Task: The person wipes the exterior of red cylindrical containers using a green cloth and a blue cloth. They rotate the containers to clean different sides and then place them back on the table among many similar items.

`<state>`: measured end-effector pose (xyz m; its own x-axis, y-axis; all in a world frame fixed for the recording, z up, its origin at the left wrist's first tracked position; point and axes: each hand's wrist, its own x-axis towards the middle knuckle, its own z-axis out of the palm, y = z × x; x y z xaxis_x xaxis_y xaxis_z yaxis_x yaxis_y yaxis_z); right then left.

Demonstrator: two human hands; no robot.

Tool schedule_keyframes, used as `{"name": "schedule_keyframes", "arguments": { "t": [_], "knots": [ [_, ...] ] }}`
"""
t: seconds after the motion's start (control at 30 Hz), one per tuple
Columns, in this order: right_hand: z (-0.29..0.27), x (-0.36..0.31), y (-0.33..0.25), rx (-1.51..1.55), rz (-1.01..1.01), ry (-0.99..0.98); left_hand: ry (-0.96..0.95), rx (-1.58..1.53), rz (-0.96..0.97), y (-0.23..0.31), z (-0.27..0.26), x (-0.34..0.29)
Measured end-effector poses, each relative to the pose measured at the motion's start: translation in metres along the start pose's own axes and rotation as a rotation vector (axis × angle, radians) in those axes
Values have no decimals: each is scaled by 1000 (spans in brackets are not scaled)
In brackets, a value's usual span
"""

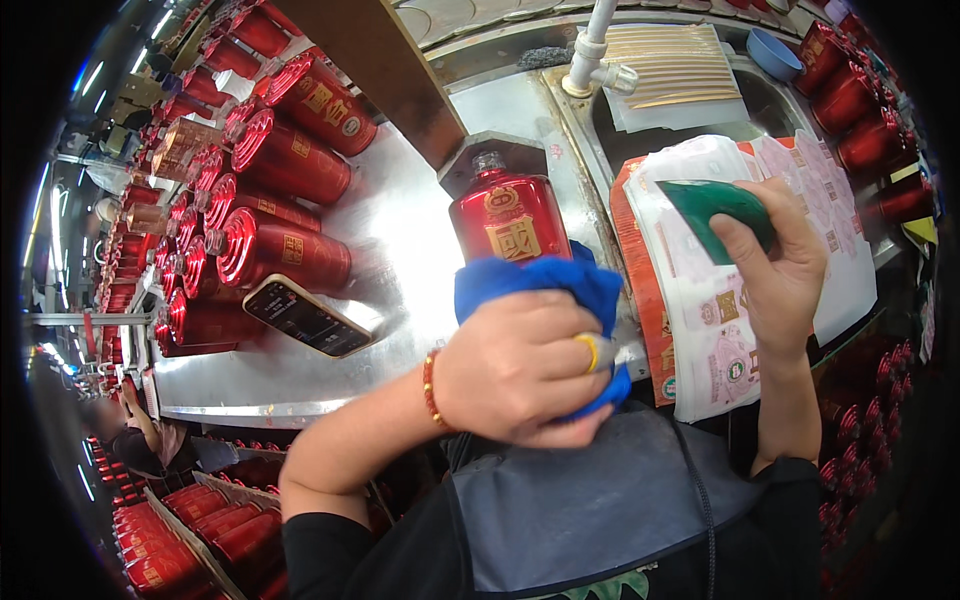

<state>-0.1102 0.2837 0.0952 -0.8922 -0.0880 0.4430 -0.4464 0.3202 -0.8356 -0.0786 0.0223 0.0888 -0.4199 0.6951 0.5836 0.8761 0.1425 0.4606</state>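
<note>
My left hand (525, 370) is closed around a bunched blue cloth (535, 280), which presses against the lower part of a red glass bottle (497, 210) with gold markings. The bottle's base is hidden behind the cloth and hand. Its threaded neck points away from me, toward a dark angular bracket at the foot of a brown post (385, 70). On the right, my right hand (785, 265) grips a green scraper (705, 208) between thumb and fingers. Below the scraper lies a stack of printed decal sheets (705, 320) on orange-red paper (645, 300).
Several red bottles (290, 155) crowd the steel counter (410, 250) at left, beside a phone (308, 318). A white pipe with a tap (590, 65) stands over a sink (610, 125); a striped panel (675, 70) and blue bowl (773, 53) are behind. Another person (150, 440) is far left.
</note>
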Motion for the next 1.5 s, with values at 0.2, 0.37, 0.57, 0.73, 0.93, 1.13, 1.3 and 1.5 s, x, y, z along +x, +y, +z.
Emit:
{"name": "schedule_keyframes", "arguments": {
  "t": [0.2,0.37,0.57,0.73,0.93,1.13,1.3,1.5],
  "knots": [
    [22,-11,-7,68,40,-193,531,-107,-520,42,-15,-62],
    [46,7,-8,-66,-304,-252,404,412,-846,48,-15,-85],
    [62,27,-30,-240,-540,-374,222,116,-770,41,38,-59],
    [61,42,-33,-311,-638,-398,252,157,-824,35,52,-61],
    [67,39,-32,-374,-764,-424,373,218,-739,31,50,-56],
    [69,44,-37,-392,-758,-447,375,218,-736,32,49,-57],
    [68,46,-46,-414,-714,-457,384,234,-724,32,48,-56],
    [54,45,-40,-354,-477,-369,368,154,-762,29,48,-65]
  ]
}}
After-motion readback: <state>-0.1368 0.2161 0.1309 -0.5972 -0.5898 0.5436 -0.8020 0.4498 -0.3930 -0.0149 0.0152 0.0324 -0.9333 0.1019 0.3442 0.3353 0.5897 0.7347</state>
